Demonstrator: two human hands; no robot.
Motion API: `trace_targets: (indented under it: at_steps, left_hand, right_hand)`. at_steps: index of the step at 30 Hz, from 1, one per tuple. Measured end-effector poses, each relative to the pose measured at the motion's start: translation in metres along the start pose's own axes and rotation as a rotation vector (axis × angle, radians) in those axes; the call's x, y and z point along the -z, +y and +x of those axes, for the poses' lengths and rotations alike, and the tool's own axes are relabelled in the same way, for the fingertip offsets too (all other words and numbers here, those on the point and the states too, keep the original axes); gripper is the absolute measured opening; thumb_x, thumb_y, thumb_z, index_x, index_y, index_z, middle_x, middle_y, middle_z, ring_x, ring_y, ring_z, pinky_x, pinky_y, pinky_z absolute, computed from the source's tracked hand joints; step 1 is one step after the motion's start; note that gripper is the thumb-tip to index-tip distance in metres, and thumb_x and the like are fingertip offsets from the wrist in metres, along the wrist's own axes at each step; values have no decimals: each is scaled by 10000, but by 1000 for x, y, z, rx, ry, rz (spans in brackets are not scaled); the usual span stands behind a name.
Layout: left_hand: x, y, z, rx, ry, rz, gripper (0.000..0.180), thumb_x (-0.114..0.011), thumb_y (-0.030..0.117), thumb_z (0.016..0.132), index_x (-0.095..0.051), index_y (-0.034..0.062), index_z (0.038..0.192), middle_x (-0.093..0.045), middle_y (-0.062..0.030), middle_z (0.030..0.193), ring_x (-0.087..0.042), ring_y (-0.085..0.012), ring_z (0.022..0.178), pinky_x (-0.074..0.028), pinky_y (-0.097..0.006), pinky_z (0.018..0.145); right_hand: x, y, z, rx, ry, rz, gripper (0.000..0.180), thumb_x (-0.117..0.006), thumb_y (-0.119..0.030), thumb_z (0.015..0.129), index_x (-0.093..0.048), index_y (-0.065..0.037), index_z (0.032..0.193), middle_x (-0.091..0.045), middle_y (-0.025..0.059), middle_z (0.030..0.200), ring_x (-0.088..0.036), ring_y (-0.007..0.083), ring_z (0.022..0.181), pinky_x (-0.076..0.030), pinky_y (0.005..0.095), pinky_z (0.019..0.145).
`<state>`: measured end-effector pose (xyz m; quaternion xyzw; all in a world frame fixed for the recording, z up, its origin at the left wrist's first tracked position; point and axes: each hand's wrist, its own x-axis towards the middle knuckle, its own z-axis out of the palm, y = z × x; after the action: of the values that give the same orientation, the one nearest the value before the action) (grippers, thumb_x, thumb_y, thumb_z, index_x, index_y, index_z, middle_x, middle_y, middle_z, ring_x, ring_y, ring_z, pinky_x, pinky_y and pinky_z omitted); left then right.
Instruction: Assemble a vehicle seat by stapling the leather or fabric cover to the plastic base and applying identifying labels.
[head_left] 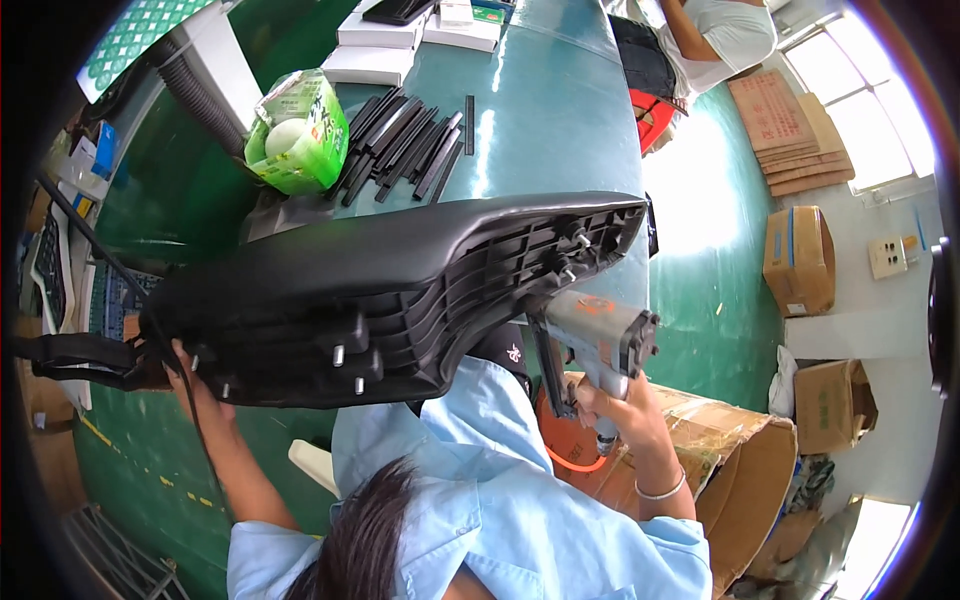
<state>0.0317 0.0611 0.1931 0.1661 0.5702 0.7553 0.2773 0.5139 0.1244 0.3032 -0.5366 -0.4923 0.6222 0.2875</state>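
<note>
Fingers (pixel 605 400) of right hand (pixel 612 405) wrapped tight round stapler (pixel 595 335) grip, nose at seat pan (pixel 400 290) rim | left hand (pixel 190 385) clamps pan's far edge, tilted above green table (pixel 560 110) | fastening looks mid-run; staples too small to count.
</note>
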Motion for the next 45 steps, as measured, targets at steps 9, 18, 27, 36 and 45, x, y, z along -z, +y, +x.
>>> trace_targets:
  at_steps: [9, 18, 27, 36, 45]
  left_hand:
    - [-39, -9, -31, 107, -62, -170, 500, -546, 260, 937, -392, 58, 1367, -481, -88, 1320, -495, -231, 1185, -428, -385, 990]
    - [-46, -23, -32, 42, -122, -193, 484, -546, 249, 938, -397, 52, 1355, -492, -74, 1310, -507, -210, 1166, -431, -368, 989]
    - [-58, -24, -36, -51, -145, -227, 496, -541, 292, 938, -397, 51, 1348, -504, -87, 1297, -524, -220, 1146, -431, -373, 983]
    - [-109, -18, -66, -187, 9, -44, 562, -585, 318, 914, -395, -8, 1329, -495, -115, 1280, -520, -208, 1119, -414, -327, 988]
    - [-112, -38, -78, -173, 28, -55, 541, -600, 365, 898, -482, -38, 1240, -536, -123, 1224, -537, -210, 1086, -433, -330, 951]
  right_hand:
    - [0, 1, 1, -72, -25, -2, 288, -695, -172, 788, -563, 11, 966, -550, 27, 660, -518, 97, 542, -403, 241, 503]
    - [8, 3, 11, -118, -142, -132, 327, -743, -239, 767, -587, 15, 901, -553, 27, 624, -523, 109, 544, -409, 246, 500]
    - [15, 0, 7, -208, -268, -235, 441, -735, -271, 768, -570, 29, 1046, -554, 24, 624, -529, 113, 547, -402, 266, 502]
    - [12, -9, -23, -62, -96, -27, 432, -715, -247, 777, -508, 15, 1052, -539, 44, 847, -519, 95, 566, -421, 227, 491]
    - [0, -7, -1, -170, 8, -178, 268, -719, -198, 775, -566, -13, 893, -558, 18, 664, -531, 96, 561, -426, 240, 502]
